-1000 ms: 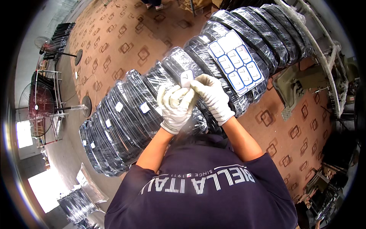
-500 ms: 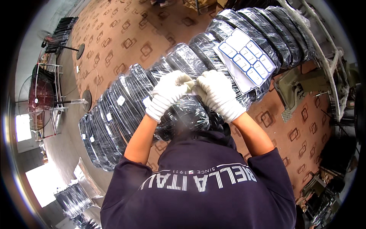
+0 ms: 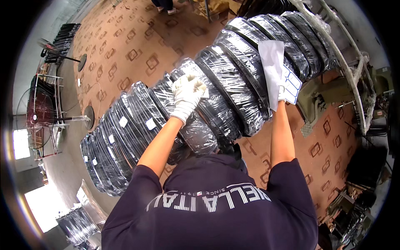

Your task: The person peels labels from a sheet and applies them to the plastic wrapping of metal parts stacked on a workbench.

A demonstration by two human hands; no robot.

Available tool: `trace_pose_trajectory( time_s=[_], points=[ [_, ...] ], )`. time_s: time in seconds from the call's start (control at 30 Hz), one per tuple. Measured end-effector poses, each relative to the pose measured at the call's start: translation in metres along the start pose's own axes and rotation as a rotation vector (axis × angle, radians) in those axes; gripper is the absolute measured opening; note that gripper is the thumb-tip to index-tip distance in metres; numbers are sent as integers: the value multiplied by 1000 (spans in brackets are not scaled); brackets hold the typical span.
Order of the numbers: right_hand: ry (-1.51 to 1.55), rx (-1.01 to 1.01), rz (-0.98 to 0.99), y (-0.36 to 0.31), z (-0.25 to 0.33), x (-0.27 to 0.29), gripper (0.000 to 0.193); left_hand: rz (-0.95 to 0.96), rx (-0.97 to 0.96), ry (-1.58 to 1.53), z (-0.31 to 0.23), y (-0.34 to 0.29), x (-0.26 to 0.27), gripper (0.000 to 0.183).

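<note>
A long row of black tyre-like rings [image 3: 223, 71], wrapped in clear plastic film, runs diagonally in front of me. My left hand [image 3: 188, 93], in a white knit glove, is closed above the middle of the row, with a small white label [image 3: 205, 92] showing at its fingertips. Whether the label touches the film there I cannot tell. To the right, my right hand [image 3: 282, 93] grips a sheet of labels [image 3: 272, 68]. The sheet is curled, its plain side largely up, and blue-framed squares show at the right. Most of this gloved hand is hidden behind the paper.
Small white labels [image 3: 151, 123] sit on several wrapped rings at left. A film-wrapped metal frame [image 3: 352, 68] and a green machine part [image 3: 310, 106] stand at right. Fans [image 3: 39, 118] stand on the left. Another person's legs [image 3: 166, 6] show at the far edge of the patterned floor.
My hands, earlier together over the row, have come apart. The right has moved right and taken hold of the label sheet, which lay flat on the rings. The left has shifted slightly left.
</note>
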State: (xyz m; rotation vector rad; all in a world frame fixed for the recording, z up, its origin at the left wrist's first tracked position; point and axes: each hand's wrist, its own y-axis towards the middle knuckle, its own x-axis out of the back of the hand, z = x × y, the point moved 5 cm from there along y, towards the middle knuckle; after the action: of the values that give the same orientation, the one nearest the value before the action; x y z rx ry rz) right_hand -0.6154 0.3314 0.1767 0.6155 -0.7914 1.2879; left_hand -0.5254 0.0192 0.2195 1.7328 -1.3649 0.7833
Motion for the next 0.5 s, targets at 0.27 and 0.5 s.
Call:
trace_pose_trajectory(
  time_s=[0.27,0.5],
  points=[
    [289,27,-106,2,1,2,19,-103,-81,216,-3,-10,-3,37],
    [371,48,-135,12,7,2,20,-112,-378,345,-40,-5,2,59]
  ],
)
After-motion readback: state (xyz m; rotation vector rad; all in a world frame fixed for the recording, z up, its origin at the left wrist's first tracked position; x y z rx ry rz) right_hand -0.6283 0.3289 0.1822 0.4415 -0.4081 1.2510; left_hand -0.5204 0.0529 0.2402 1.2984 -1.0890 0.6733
